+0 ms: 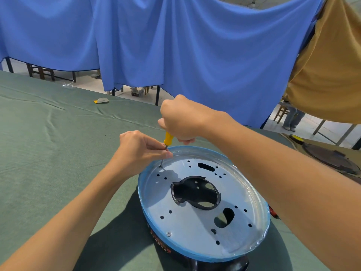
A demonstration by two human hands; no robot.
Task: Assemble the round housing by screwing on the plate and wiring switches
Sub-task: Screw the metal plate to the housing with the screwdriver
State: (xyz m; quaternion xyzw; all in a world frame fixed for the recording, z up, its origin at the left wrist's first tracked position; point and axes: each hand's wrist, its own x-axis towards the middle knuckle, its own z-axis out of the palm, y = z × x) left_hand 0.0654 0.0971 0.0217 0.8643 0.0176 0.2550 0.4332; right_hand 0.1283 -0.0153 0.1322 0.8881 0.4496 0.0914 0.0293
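The round housing (175, 249) lies on the green cloth, blue-rimmed, with the silver plate (187, 222) seated inside it. My right hand (181, 119) grips the yellow handle of a screwdriver (167, 138) held upright. Its tip stands on a screw (160, 166) at the plate's far left edge. My left hand (139, 148) pinches the metal shaft just above the tip. Another screw (168, 234) sits in the plate near its front edge. The plate has a large black central opening and several small holes.
The table (48, 143) is draped in green cloth. A small yellow and grey packet (101, 100) and a clear wrapper (68, 85) lie at its far side. A dark round part (332, 159) rests at the right. A blue curtain hangs behind.
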